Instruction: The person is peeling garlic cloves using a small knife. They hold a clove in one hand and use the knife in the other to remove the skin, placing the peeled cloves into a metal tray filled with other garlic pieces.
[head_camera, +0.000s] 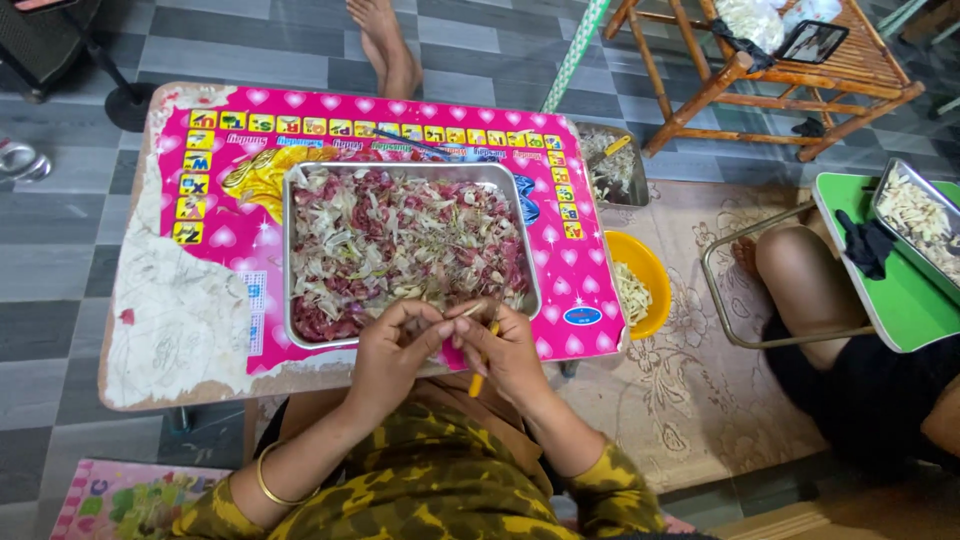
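Note:
A metal tray (292, 250) heaped with pink and pale peelings sits on a small pink children's table (215, 190). Both my hands meet at the tray's near edge. My left hand (395, 350) pinches a small pale piece (468, 310) between fingers and thumb. My right hand (512, 350) touches the same piece and grips a small knife with an orange handle (480, 378), which points down toward my lap.
A yellow bowl (650, 270) with pale strips and a small metal tray (612, 165) sit on the floor to the right. A person's knee (800, 275) and a green table (890, 290) are at the right, a bamboo chair (760, 70) behind, a bare foot (385, 45) at the top.

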